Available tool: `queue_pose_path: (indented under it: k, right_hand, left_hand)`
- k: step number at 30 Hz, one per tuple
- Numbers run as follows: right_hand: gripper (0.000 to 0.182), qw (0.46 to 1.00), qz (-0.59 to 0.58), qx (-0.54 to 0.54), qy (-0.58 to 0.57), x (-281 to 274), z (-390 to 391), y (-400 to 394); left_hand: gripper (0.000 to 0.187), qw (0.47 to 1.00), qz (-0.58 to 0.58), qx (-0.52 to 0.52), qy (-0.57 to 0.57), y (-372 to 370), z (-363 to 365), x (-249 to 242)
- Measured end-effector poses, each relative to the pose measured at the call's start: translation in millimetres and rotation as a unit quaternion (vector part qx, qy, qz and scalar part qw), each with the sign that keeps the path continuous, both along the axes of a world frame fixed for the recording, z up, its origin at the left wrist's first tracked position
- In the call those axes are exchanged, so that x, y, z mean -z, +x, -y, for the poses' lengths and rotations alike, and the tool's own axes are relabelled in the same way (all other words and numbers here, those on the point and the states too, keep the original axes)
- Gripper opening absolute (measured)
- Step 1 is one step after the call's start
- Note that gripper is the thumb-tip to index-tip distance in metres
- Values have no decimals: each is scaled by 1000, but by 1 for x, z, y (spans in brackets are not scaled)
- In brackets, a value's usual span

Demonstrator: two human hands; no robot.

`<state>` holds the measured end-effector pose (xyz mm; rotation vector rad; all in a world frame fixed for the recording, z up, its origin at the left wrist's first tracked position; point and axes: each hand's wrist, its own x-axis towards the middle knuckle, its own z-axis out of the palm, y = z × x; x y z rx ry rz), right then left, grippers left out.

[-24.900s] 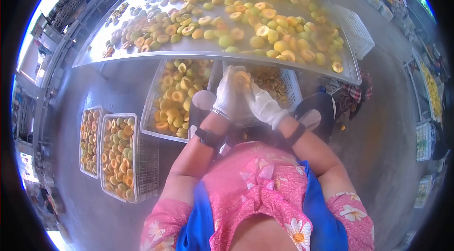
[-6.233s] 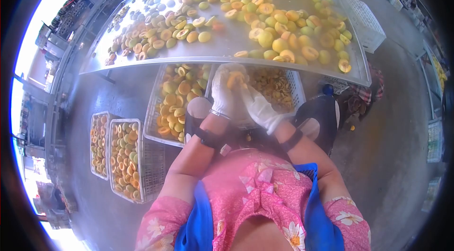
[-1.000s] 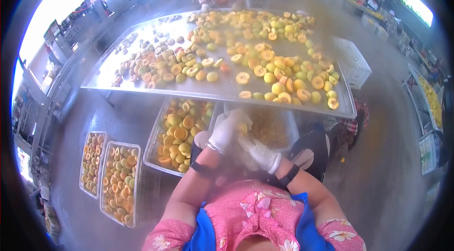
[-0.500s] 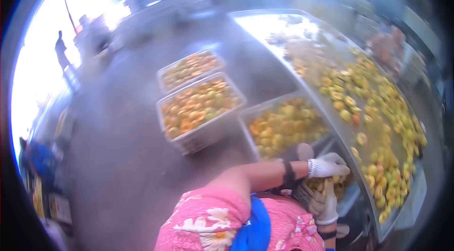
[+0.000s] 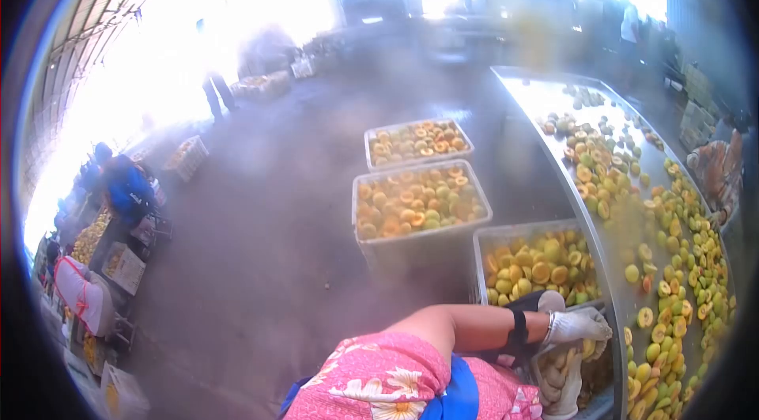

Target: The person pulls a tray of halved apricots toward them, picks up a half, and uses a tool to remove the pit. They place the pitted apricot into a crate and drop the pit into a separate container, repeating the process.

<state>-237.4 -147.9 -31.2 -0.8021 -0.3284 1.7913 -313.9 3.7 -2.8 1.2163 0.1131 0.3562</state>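
My left hand (image 5: 581,325), in a white glove, reaches in from the left with its fingers curled down. A small yellow fruit (image 5: 589,347), perhaps an apricot or peach, shows at its fingertips. Just below is my right hand (image 5: 560,382), also gloved, with fingers bent and closed; whatever it holds is hidden. Both hands are close together over a crate (image 5: 605,392) beside the metal table (image 5: 589,242). Fruit pieces lie in that crate, partly covered by my hands.
Halved yellow-green fruit (image 5: 672,262) covers much of the table. Full crates stand left of it: a near one (image 5: 477,270), a middle one (image 5: 356,210) and a far one (image 5: 368,147). A person in blue (image 5: 126,187) sits far left; another person (image 5: 715,175) is across the table.
My view has swung left and up, so crates and table appear farther right and sharper. My hands stay close together over the same crate.
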Motion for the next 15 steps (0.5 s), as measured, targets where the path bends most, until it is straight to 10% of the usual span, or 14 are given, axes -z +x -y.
queue_pose_path:
  k: [2, 3, 5, 6, 9, 15]
  right_hand:
    - [42, 998, -38, -19, 43, 25, -5, 10]
    - [31, 952, -305, -14, -35, 65, -5, 29]
    - [30, 640, -745, 4, -188, 122, -2, 59]
    - [30, 642, -741, 6, -198, 108, 0, 58]
    - [43, 973, -189, 17, 132, 5, -9, 12]
    - [46, 960, -215, 169, 55, 16, -1, 57]
  left_hand:
    - [37, 998, 4, -10, -55, 3, -1, 4]
    - [37, 998, 7, -10, -54, 5, 1, 1]
    - [38, 952, 34, 40, -302, -1, 10, -7]
    - [38, 937, 23, 39, -347, -3, 14, -15]
    - [39, 980, 30, -76, -180, 24, -3, 10]
    - [38, 920, -26, -380, -90, 10, -109, 56]
